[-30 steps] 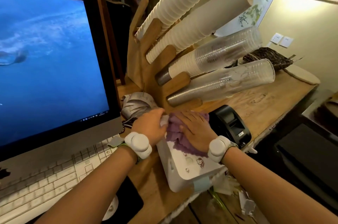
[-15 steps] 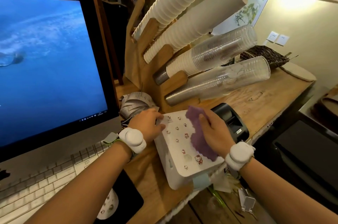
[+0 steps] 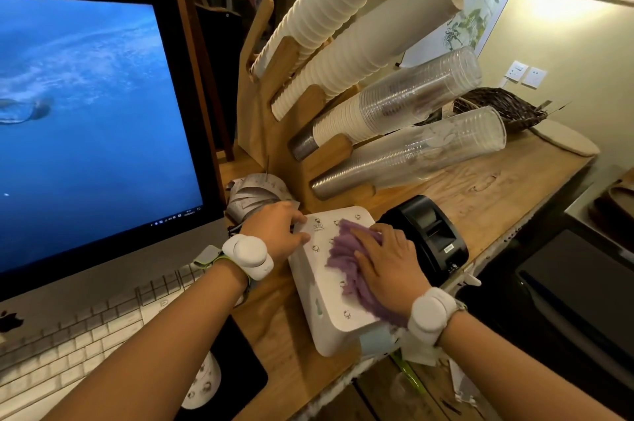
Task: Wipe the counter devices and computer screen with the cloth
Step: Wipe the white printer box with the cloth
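Right hand (image 3: 387, 269) flat, pressing purple cloth (image 3: 346, 259) onto white box (image 3: 329, 328).

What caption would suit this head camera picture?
Right hand presses a purple cloth onto a white device while the left hand steadies it.

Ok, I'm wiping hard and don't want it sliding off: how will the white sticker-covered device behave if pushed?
The white device looks like a smooth plastic box, probably light, so it may skid on the wooden counter. It sits near the counter's front edge, so pushes that way seem risky. The left hand bracing it while the right hand presses the purple cloth likely helps.
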Tool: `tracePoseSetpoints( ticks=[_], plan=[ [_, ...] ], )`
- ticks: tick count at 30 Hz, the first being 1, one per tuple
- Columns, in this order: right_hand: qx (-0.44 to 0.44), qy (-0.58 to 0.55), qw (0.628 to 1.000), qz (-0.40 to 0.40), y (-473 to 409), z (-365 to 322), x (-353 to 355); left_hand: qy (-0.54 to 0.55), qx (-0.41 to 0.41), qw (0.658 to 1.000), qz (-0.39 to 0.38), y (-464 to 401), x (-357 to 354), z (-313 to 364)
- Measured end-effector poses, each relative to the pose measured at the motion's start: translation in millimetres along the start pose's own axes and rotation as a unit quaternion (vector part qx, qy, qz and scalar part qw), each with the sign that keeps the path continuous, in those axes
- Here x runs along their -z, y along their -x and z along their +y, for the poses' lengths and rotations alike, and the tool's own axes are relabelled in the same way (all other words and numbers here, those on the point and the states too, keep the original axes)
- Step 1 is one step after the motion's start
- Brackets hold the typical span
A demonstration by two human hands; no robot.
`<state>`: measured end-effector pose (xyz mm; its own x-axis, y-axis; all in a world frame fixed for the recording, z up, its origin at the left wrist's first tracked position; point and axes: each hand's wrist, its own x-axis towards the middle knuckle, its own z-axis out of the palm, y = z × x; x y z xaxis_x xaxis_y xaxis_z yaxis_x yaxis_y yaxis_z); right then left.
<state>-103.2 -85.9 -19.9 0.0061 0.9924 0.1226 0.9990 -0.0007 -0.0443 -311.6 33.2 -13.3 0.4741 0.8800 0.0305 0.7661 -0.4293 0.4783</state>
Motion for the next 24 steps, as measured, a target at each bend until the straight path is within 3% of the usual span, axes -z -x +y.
tracePoseSetpoints(
  ticks=[3,5,8,12,19,22,24],
  plan=[
    [-0.025,0.012,1.000,0.009,-24,10,0,0.012,0.005,1.000,-0.005,0,1,0],
    [0.014,-0.009,0.999,0.050,-39,-2,16,0.012,0.003,1.000,-0.006,1,1,-1],
    [0.074,-0.151,0.977,0.129,-59,-28,36,0.008,0.000,1.000,-0.005,0,0,-1],
    [0.051,-0.281,0.953,0.098,-65,-55,53,0.029,0.004,1.000,0.002,0,0,-4],
    [0.112,-0.181,0.977,-0.013,-17,-52,19,0.018,-0.017,1.000,0.006,1,-1,-8],
    [0.138,-0.054,0.989,-0.001,-7,-41,3,0.042,-0.017,0.999,0.003,1,-1,-6],
    [0.132,-0.033,0.990,0.028,-8,-34,1,0.043,-0.013,0.999,0.002,0,-1,-6]
  ],
)
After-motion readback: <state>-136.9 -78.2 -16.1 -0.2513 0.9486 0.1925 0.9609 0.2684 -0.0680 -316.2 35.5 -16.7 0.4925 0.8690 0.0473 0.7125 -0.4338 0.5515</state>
